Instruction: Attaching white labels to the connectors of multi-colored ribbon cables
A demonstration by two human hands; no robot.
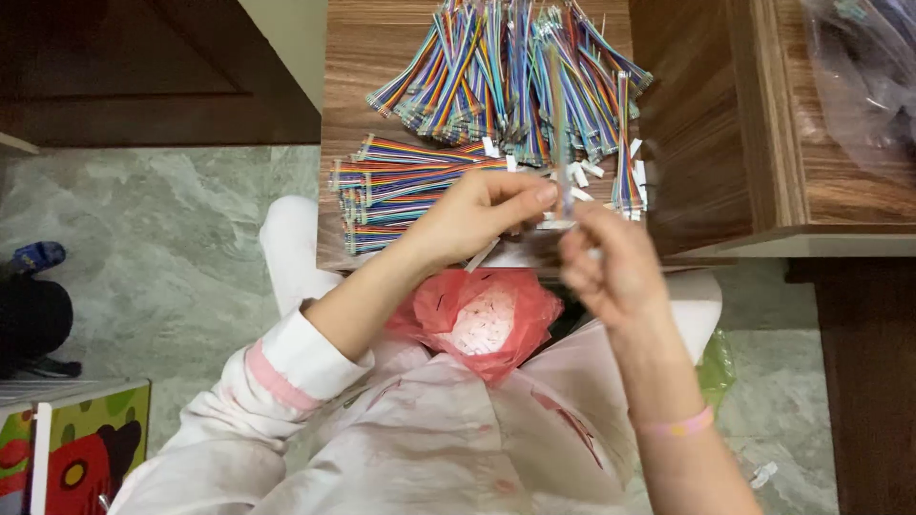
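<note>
Seen from above, the left hand [474, 217] and right hand [609, 259] meet over the lap, fingertips pinching a blurred rainbow ribbon cable [560, 143] that rises between them. Just beyond lie cable piles [506, 76] on a wooden table [363, 57]. A red plastic bag [482, 319] sits below.

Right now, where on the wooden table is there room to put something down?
Bare wood shows at the table's far left corner, beside the loose wire heap. The near edge is crowded: stacked wire bundles, small white pieces and both hands.
</note>
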